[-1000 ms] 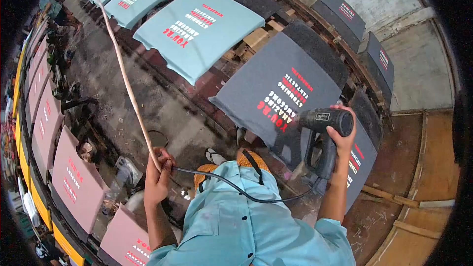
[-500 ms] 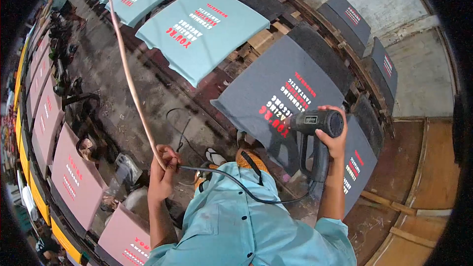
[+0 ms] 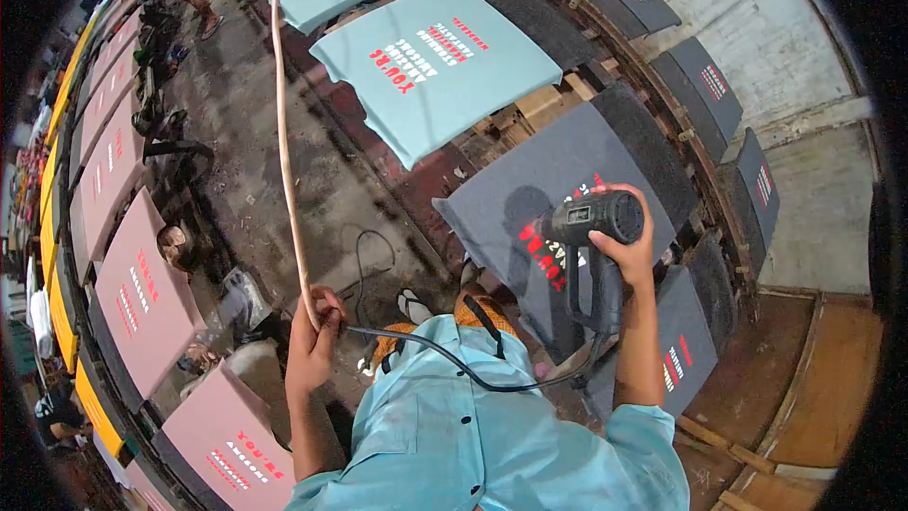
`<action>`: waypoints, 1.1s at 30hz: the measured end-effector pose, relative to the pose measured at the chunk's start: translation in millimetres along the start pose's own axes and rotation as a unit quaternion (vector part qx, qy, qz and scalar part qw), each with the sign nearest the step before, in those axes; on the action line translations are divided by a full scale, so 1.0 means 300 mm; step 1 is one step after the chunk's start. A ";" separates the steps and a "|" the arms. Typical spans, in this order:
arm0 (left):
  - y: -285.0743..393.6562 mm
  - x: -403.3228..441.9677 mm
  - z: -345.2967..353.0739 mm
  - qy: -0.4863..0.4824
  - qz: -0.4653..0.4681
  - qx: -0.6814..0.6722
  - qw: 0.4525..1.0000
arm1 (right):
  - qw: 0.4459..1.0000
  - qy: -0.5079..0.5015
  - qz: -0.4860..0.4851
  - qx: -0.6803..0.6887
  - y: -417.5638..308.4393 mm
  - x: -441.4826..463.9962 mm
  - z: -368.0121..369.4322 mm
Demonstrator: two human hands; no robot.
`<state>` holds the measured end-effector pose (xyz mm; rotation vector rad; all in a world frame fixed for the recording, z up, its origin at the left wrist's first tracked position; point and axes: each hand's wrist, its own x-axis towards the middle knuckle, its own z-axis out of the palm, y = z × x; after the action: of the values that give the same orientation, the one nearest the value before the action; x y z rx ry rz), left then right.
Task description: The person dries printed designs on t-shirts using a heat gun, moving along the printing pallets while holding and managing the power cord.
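My right hand (image 3: pixel 632 251) is wrapped around a black heat gun (image 3: pixel 605 215), held above a dark grey shirt panel (image 3: pixel 497 180). The nozzle points left, over the red and white lettering, and the gun covers part of that print. Closed around a long pale pinkish cable (image 3: pixel 287 151), my left hand (image 3: pixel 317 326) is at the spot where it meets a black cord (image 3: pixel 454 366). That cord sags across my front to the handle of the heat gun.
Light-blue printed panels (image 3: pixel 435 66) lie beyond the grey one on the same long rack. Pink printed panels (image 3: pixel 147 293) line another rack at left. A dark floor aisle (image 3: pixel 255 199) runs between them. A person's leg (image 3: pixel 200 9) shows far up the aisle.
My view has turned, so the racks sit further right at the top of the picture. The heat gun has moved slightly left and up over the grey panel. Both hands keep their hold.
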<state>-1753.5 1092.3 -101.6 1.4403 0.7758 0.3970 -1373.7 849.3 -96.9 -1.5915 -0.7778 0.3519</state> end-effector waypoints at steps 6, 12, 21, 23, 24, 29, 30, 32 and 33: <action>-0.005 -0.015 -0.003 0.009 0.020 -0.014 1.000 | 0.999 -0.016 0.008 0.036 0.003 0.052 0.023; -0.001 -0.015 -0.010 0.008 0.019 -0.007 1.000 | 1.000 0.004 0.011 0.028 -0.003 0.033 0.005; -0.014 -0.003 0.026 0.005 0.039 -0.022 0.999 | 0.999 -0.010 0.005 0.033 -0.012 -0.043 -0.041; -0.009 0.001 0.032 0.005 0.039 -0.016 0.999 | 1.000 -0.002 0.006 0.029 -0.008 -0.067 -0.058; 0.001 0.002 0.035 0.000 0.040 -0.013 0.999 | 1.000 0.020 0.012 0.019 -0.002 -0.073 -0.073; -0.006 0.008 0.025 -0.022 0.046 -0.009 0.999 | 1.000 0.002 0.011 0.007 -0.039 -0.145 -0.093; -0.003 0.008 0.028 -0.022 0.046 -0.015 0.999 | 1.000 0.011 0.020 0.006 -0.043 -0.155 -0.101; -0.007 0.003 0.026 -0.028 0.041 -0.022 0.999 | 0.997 0.065 0.027 0.012 -0.037 -0.177 -0.118; -0.013 0.003 0.021 -0.033 0.037 -0.024 0.998 | 0.995 0.090 0.029 0.015 -0.034 -0.184 -0.125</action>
<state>-1749.4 1087.9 -106.0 1.4332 0.6569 0.4210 -1392.9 784.8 -91.4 -1.5962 -0.5868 0.2573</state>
